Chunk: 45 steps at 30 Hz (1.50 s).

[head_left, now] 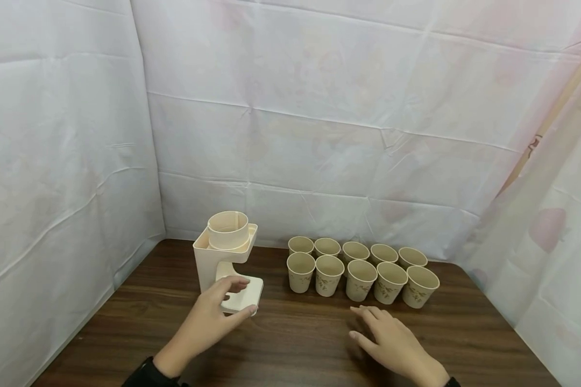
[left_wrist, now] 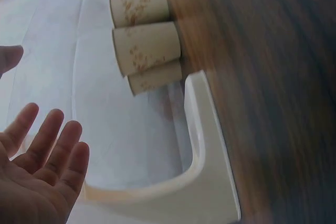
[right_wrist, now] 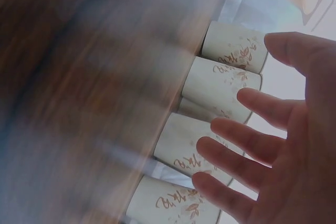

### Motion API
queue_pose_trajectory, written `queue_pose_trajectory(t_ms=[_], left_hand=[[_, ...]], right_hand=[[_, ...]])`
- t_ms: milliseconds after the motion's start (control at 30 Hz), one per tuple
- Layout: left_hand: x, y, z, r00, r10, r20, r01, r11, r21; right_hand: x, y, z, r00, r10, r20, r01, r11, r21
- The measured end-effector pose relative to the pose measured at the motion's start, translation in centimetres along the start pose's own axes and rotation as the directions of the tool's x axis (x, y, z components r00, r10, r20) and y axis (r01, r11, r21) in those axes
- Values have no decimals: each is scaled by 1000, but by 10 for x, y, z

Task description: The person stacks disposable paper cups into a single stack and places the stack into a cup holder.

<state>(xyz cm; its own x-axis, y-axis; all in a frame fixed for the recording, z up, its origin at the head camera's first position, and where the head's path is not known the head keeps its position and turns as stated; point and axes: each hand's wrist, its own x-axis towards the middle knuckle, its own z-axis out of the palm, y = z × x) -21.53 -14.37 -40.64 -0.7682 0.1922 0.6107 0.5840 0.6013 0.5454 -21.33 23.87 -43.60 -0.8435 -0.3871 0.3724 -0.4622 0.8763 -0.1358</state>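
A cream plastic stand (head_left: 205, 269) is on the left of the dark wooden table, with a round open cup-like holder (head_left: 228, 231) on top and a flat base plate (head_left: 252, 293) at its foot. Over that base my left hand (head_left: 218, 314) is held with fingers and thumb spread, holding nothing. Two rows of beige paper cups (head_left: 329, 277) with brown leaf prints stand upright to the right of it. Just in front of the nearer row, my right hand (head_left: 389, 341) hovers with loosely spread fingers and nothing in its grasp.
White cloth sheets (head_left: 290, 134) hang behind the table and along both sides. The brown table top (head_left: 290, 344) stretches between and in front of my hands. A wooden pole (head_left: 547, 123) leans at the right behind the cloth.
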Motion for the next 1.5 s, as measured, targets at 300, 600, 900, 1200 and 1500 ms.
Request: queue_pose_trajectory(t_ms=[300, 600, 900, 1200, 1500], left_hand=[[-4, 9, 20, 997, 12, 82, -8, 999, -49], [-5, 15, 35, 994, 14, 111, -4, 996, -91], [-5, 20, 43, 980, -9, 196, 27, 996, -90], [-6, 22, 51, 962, -6, 272, 30, 996, -82], [-10, 22, 55, 946, -16, 324, 44, 996, -80]], right_hand=[[0, 3, -7, 997, -29, -72, 27, 999, -26], [0, 6, -16, 989, -66, -131, 61, 997, -41], [2, 12, -29, 977, -92, -191, 82, 995, -61], [1, 29, -49, 966, -57, -253, 42, 997, -63], [-1, 46, -63, 959, -33, -282, 6, 995, -96]])
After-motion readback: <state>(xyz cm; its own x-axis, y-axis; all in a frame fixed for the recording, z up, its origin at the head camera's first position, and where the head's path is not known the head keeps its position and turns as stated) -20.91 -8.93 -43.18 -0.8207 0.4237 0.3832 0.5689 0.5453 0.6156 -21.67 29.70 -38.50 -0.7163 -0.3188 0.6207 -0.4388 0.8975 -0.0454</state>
